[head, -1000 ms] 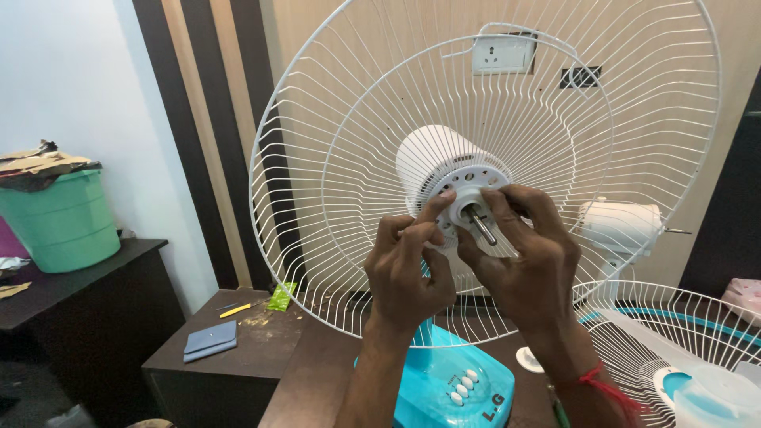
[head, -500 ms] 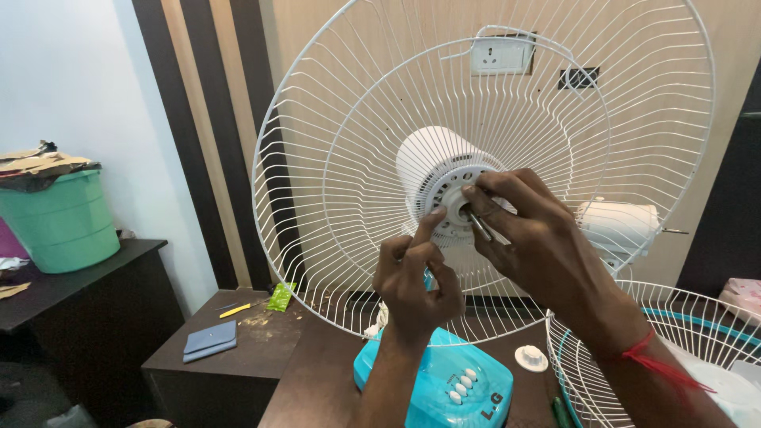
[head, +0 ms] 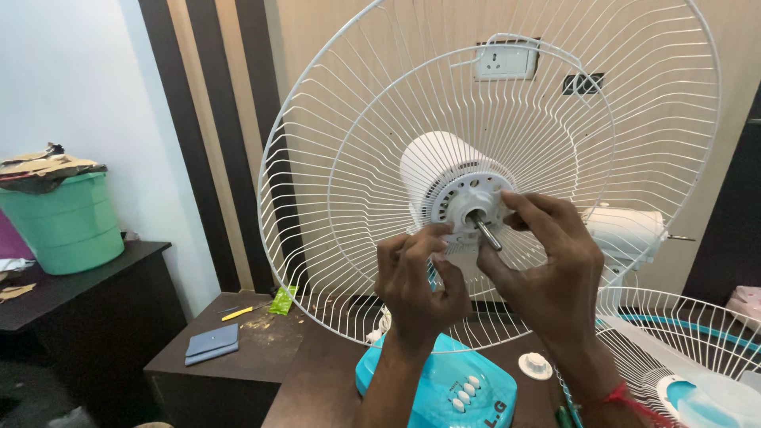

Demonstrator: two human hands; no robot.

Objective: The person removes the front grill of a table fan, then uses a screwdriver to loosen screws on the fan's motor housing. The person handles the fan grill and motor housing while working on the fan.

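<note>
Gripping the bare metal motor shaft (head: 485,232) at the white wire rear fan guard's (head: 380,119) centre, the right hand (head: 547,269) has shifted from the hub face, while the left hand (head: 420,285), fingers curled narrow, has dropped below, holding nothing discernible.

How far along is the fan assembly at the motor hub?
Done: rear guard sits on the motor housing. In hand: right hand and left hand work at the hub around the bare shaft. Left: no blade on the shaft; a second guard and a white knob lie on the table.
</note>
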